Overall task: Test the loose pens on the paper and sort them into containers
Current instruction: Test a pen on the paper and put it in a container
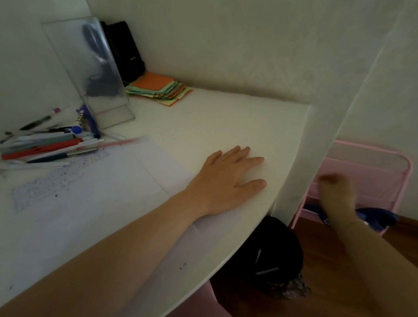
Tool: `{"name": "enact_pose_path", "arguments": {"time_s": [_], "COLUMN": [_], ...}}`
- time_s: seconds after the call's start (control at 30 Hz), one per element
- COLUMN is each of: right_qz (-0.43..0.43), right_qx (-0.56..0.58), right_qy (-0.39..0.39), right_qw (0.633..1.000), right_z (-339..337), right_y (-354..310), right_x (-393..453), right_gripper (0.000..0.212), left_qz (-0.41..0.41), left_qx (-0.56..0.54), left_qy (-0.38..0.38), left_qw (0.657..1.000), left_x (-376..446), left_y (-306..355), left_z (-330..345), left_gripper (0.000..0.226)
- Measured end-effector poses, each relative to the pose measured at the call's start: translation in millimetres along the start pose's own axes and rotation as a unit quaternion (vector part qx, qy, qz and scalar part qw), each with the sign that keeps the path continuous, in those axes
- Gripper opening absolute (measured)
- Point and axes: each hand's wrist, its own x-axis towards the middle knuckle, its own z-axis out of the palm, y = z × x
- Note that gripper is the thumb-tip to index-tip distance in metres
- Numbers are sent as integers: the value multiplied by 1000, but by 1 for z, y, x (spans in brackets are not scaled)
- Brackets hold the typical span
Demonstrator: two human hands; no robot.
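Several loose pens (pixel 42 147) lie in a heap at the left of the white desk (pixel 225 121); a red one and a dark green one stand out. A sheet of paper (pixel 84 194) with faint blue scribbles lies in front of them. My left hand (pixel 230 179) rests flat on the desk near its right edge, fingers straight, holding nothing. My right hand (pixel 334 192) is off the desk, down beside its edge, over a pink wire rack (pixel 380 166). It is blurred, so its fingers cannot be made out. A black bin (pixel 266 244) under the desk has a couple of pens in it.
A clear plastic stand (pixel 94 74) rises behind the pens, with a black box (pixel 125 52) in the corner. A stack of coloured paper squares (pixel 159 89) lies by the wall. Something blue (pixel 377 218) sits low in the rack. The floor is brown wood (pixel 339 273).
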Motion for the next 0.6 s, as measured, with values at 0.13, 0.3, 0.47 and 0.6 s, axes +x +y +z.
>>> {"name": "enact_pose_path", "arguments": {"time_s": [0.13,0.3,0.47,0.6], "right_qz": [-230,-451,-560,-547], "right_qx": [192,244,-31,-206], "right_qy": [152,7,-222,-390], "right_qw": [942,858,798,711], "right_z": [-23,9,97,178], "right_y": [-126,-260,-323,-312], "right_x": [-34,-122,-178,-218], "right_gripper": [28,21,24,27], "left_qz": [-73,-108,-210,-234], "left_qx": [-443,-375,34,171], "left_qy": [338,365,256,249], "left_qw": [827,845,943,924], "left_x": [-4,-39,-115,-168], "left_y": [1,-25,-84,-122], "left_z": [-42,-84,-101,-107], "left_gripper": [11,11,6,8]}}
